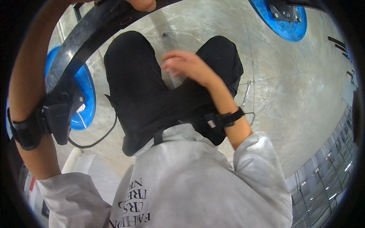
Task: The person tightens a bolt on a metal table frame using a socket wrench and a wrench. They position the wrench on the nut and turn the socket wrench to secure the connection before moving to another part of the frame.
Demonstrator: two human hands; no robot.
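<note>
Fingers (142, 4) seemingly gripping black bar (87, 36), top edge

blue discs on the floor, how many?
2: one blue disc at the left, partly behind the black bar; another blue disc at the top right, cut by the rim. More may be hidden.

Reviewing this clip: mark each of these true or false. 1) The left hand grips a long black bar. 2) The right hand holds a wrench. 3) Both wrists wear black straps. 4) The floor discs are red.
1) True: the left hand is closed on the black bar at the top edge.
2) False: the right hand is empty, fingers loosely spread above the black trousers; a wrench lies on the concrete floor.
3) True: left strap, right strap.
4) False: the discs are blue.
</note>
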